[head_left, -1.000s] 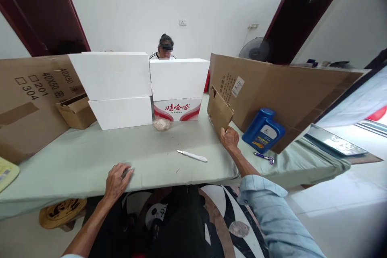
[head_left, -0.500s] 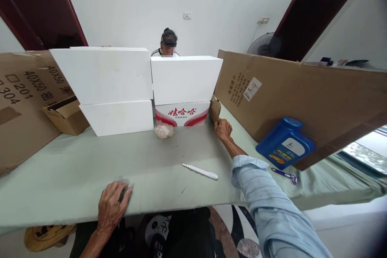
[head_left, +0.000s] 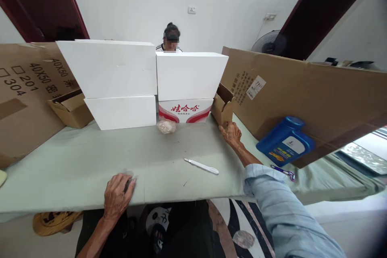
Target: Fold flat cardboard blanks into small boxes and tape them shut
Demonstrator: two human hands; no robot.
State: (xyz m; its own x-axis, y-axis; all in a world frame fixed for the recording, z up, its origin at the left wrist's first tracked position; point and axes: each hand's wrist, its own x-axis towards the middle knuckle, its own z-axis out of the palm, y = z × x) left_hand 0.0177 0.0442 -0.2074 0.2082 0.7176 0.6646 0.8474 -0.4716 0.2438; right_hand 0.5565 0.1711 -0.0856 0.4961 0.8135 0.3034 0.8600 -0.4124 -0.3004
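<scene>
My right hand (head_left: 231, 133) reaches across the pale green table (head_left: 90, 161) and grips the lower edge of a small open cardboard box (head_left: 223, 104) standing beside the red and white printed carton (head_left: 184, 111). My left hand (head_left: 117, 194) rests on the table's near edge with its fingers curled over it, holding nothing I can see. A white-handled scalpel-like knife (head_left: 201, 165) lies on the table between my hands. A small pinkish lump in clear wrap (head_left: 166, 126) sits in front of the printed carton.
White foam boxes (head_left: 115, 76) are stacked at the back, with a person seated behind them. Large cardboard sheets (head_left: 302, 96) lean on both sides. A blue jug (head_left: 286, 140) and a purple tool (head_left: 283, 172) lie at the right. Another open cardboard box (head_left: 71, 108) sits at the left.
My right hand brought the small cardboard box from the right toward the printed carton; it now stands opened there. My view shifted slightly. My left hand stayed on the table edge.
</scene>
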